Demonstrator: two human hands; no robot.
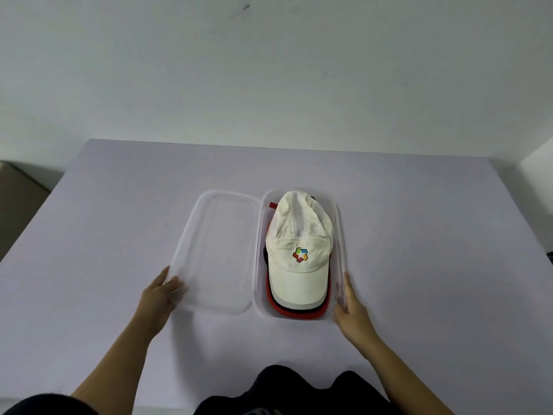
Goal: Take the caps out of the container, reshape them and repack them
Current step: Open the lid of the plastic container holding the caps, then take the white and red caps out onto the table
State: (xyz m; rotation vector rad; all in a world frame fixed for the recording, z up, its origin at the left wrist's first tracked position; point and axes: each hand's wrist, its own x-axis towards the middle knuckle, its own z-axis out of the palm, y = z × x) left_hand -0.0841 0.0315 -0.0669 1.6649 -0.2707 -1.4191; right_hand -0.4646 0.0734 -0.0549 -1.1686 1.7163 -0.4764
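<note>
A clear plastic container (pixel 259 250) lies open on the table, its lid (pixel 215 253) flat to the left. A cream cap (pixel 299 247) with a coloured logo tops a stack inside, peak toward me. Under it show a red cap's brim (pixel 299 314) and dark edges of another cap. My left hand (pixel 160 295) grips the lid's near left corner. At the container's near right side, my right hand (pixel 351 310) rests flat against the wall, fingers together.
The pale table (pixel 119 220) spreads wide around the container. Its far edge meets a white wall. A brown box (pixel 18 187) stands off the table's left side. My dark-clothed knees (pixel 299 390) are at the near edge.
</note>
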